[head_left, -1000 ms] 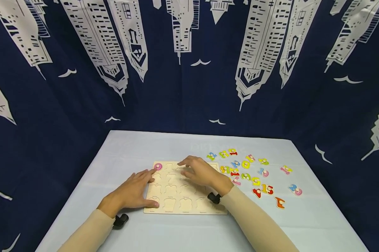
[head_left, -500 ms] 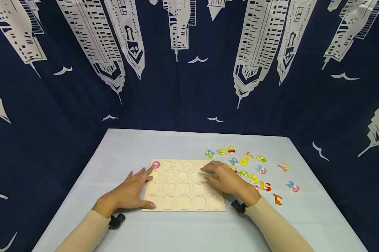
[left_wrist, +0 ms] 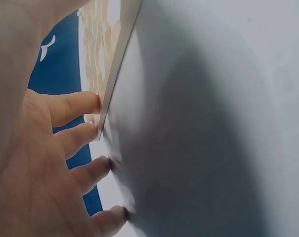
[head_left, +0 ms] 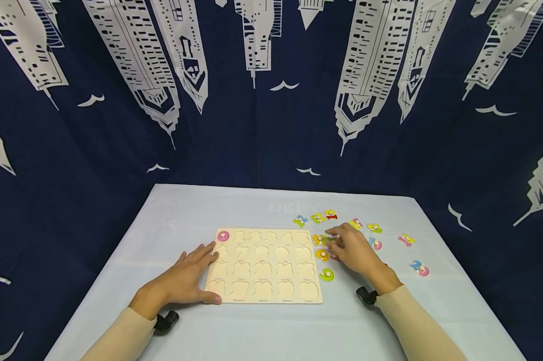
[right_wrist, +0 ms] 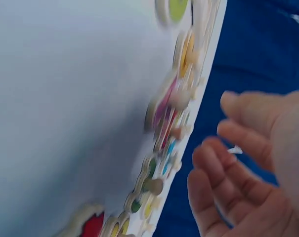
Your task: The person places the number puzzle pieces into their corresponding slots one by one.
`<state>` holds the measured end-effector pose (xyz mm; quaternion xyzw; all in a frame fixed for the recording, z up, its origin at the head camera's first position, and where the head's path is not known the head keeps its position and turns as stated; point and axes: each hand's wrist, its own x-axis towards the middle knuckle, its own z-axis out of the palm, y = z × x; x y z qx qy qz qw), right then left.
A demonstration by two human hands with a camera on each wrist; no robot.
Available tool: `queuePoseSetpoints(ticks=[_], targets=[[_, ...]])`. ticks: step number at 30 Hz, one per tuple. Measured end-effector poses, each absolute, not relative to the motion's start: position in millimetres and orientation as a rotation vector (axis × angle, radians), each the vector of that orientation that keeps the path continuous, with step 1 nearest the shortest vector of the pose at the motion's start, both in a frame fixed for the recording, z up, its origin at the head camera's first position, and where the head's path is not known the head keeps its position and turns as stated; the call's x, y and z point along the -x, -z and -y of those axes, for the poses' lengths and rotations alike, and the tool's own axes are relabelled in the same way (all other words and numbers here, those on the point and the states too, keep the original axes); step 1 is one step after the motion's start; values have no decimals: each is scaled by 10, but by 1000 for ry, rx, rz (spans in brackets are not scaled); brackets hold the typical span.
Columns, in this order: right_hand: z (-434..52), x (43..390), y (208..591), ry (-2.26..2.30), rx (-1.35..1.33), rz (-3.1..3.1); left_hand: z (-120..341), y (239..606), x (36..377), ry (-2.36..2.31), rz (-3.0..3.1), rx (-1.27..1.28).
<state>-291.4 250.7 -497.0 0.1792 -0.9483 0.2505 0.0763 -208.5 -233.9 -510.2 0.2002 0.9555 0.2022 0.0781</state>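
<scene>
Wooden and pale, the puzzle board (head_left: 264, 265) lies flat on the surface (head_left: 271, 326), which has a light blue-grey cover. Its rows of number-shaped hollows are bare, except the far left corner, where a pink round piece (head_left: 223, 235) sits in its place.

The left hand (head_left: 187, 276) rests at the left edge of the board with the fingers straight and a little spread. The fingertips touch the board's edge and the thumb lies along its near left corner. In the left wrist view the fingers (left_wrist: 77, 106) are seen pressing flat against the thin side of the board (left_wrist: 117, 59).

The right hand (head_left: 354, 250) is over the loose number pieces (head_left: 370, 235), just to the right of the board. Its fingers are relaxed and slightly bent, with the tips down among a yellow and green piece (head_left: 322, 240). I cannot tell if the tips already touch it. In the right wrist view the fingers (right_wrist: 233, 163) are loosely curved and hold nothing, and the coloured pieces (right_wrist: 164, 148) stand in a blurred row beside them.

Two more pieces, a yellow one (head_left: 322, 254) and a green one (head_left: 327, 274), lie between this hand and the board's right edge. The other pieces are scattered farther right, and a blue and pink one (head_left: 420, 268) is well apart from the hand.

Behind the surface hangs a dark blue curtain (head_left: 271, 100) with white towers printed on it.
</scene>
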Motion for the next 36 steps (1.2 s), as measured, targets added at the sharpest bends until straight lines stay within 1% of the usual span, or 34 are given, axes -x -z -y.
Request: queuePoseSetpoints(ticks=[6, 13, 18, 28, 36], targets=[[-2573, 3187, 5008, -698, -318, 2884, 2361, 5150, 2086, -624, -2877, -606], [-2608, 3336, 5043, -753, -214, 2942, 2355, 5157, 2114, -633, -2867, -605], [-2637, 3378, 5054, -773, -226, 2939, 2354, 5118, 2088, -663, -2850, -583], [-2811, 3338, 5054, -756, -237, 2913, 2348, 5107, 2076, -675, -2844, -584], [-2860, 3225, 5031, -870, -350, 2910, 2348, 5107, 2063, -681, -2844, -595]])
